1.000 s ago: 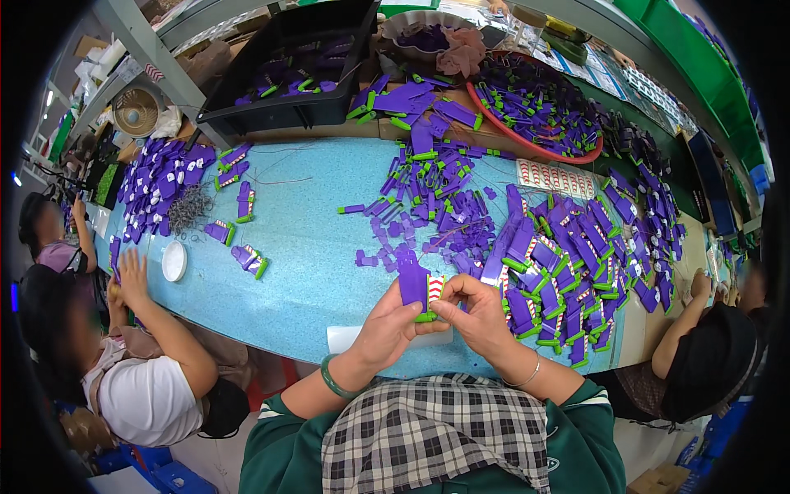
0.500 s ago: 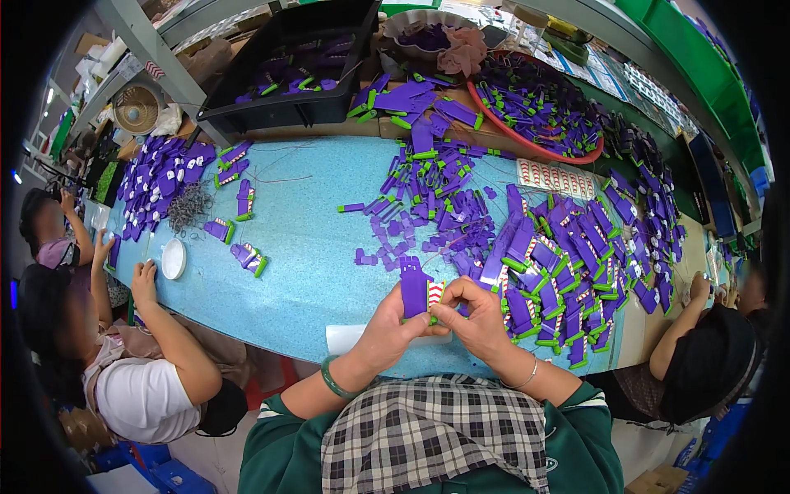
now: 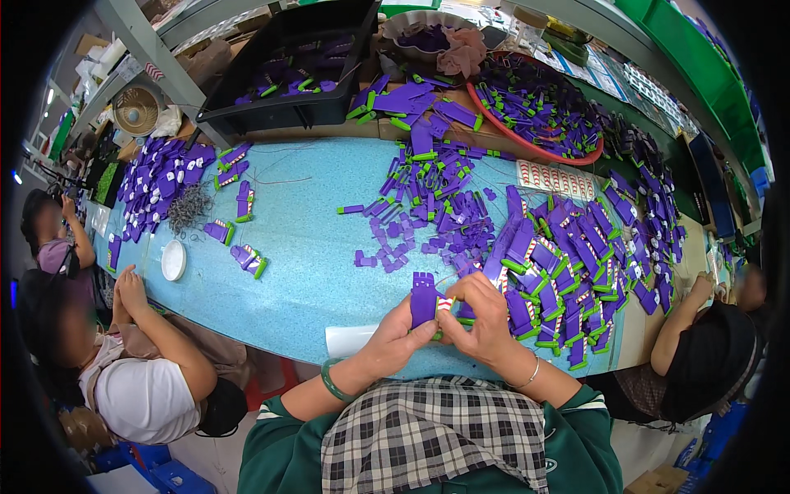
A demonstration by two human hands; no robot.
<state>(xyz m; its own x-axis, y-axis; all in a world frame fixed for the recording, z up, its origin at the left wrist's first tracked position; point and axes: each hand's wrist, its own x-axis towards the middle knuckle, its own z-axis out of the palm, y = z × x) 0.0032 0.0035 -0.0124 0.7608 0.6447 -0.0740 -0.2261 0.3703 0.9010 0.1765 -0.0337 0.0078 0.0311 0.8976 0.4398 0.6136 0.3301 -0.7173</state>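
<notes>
Close to the table's front edge, my left hand (image 3: pixel 392 339) grips a flat purple plastic part (image 3: pixel 423 298) with a notched upper end. It stands roughly upright between my thumb and fingers. At the part's right side is a red-and-white striped sticker (image 3: pixel 445 304). My right hand (image 3: pixel 484 319) is closed in a pinch at that sticker; its fingertips partly hide it, so I cannot tell how much is stuck down. Right of my hands lies a heap of purple and green parts (image 3: pixel 568 257), many bearing striped stickers. Small loose purple pieces (image 3: pixel 397 233) lie farther ahead.
A black tray (image 3: pixel 284 122) and a red round basket (image 3: pixel 539 152) stand at the back. A sticker sheet (image 3: pixel 555 179) lies near the heap. Left are a white dish (image 3: pixel 174 260), grey wire bits (image 3: pixel 189 206) and purple parts (image 3: pixel 156 177). Co-workers sit on both sides.
The purple part and both hands have shifted slightly right, and the part is turned a little. My right fingers now cover more of the striped sticker. The left co-worker's hands have come together.
</notes>
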